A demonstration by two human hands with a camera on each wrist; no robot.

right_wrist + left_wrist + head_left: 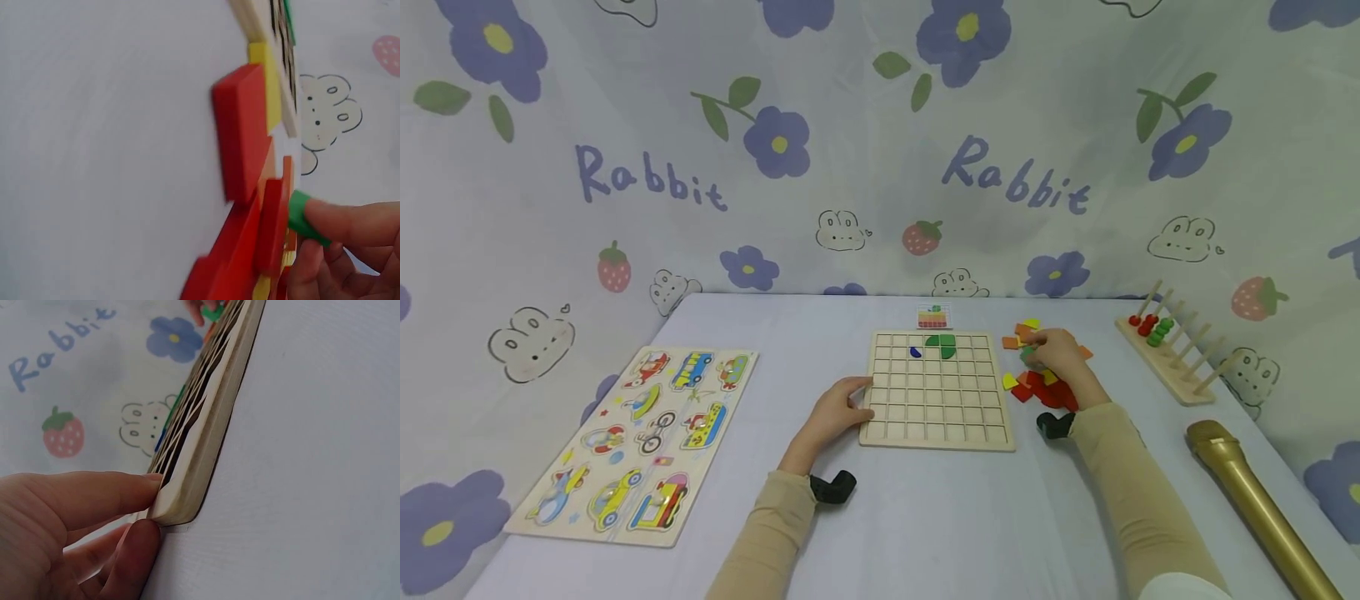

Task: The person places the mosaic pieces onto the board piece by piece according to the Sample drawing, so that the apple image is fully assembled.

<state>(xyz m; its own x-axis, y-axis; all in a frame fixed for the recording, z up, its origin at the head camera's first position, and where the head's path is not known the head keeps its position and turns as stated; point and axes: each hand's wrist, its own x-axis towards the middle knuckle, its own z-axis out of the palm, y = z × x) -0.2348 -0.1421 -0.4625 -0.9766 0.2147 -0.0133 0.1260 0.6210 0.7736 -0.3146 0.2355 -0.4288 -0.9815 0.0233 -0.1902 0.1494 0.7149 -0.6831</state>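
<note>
Wooden grid board (936, 418) lies flat on the table (940, 525), its left edge held by the left hand (835, 410), thumb and finger against the rim. Beside its right edge lies a loose heap of coloured shapes (1051, 392). There the right hand (1058, 354), nearer the heap, pinches 1 green piece (299, 212), long axis unclear; the grid lies leftward from those fingers.
</note>
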